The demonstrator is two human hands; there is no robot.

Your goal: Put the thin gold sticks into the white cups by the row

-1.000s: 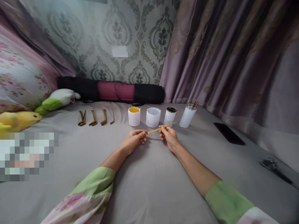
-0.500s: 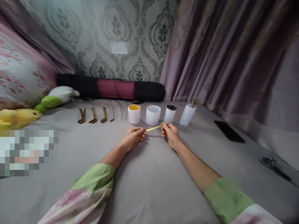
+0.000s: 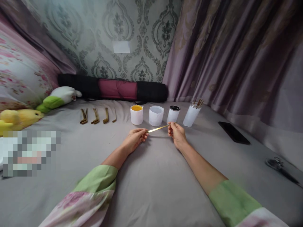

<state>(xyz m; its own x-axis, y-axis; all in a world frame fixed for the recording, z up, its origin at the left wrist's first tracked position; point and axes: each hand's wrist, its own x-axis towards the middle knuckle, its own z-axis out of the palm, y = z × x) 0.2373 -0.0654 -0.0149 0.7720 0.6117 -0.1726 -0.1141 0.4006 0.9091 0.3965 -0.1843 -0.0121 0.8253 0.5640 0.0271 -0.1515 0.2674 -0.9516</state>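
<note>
Gold strip (image 3: 157,128) spans both hands, near the middle white tub (image 3: 155,119): left hand (image 3: 135,139) pinches one end, right hand (image 3: 178,135) pinches farther along. Probably light, bendable, easily creased; best gripped near ends.

I see a gold-yellow strip (image 3: 158,129) and a plain grey sheet (image 3: 151,195). One white cup (image 3: 136,118) shows yellow inside; another white container (image 3: 172,118) shows black. The sleeves (image 3: 96,184) run from green to pink-flowered white. Dark damask motifs cover the greyish wallpaper (image 3: 142,31); the shadowed curtains (image 3: 213,56) seem mauve to me.
</note>
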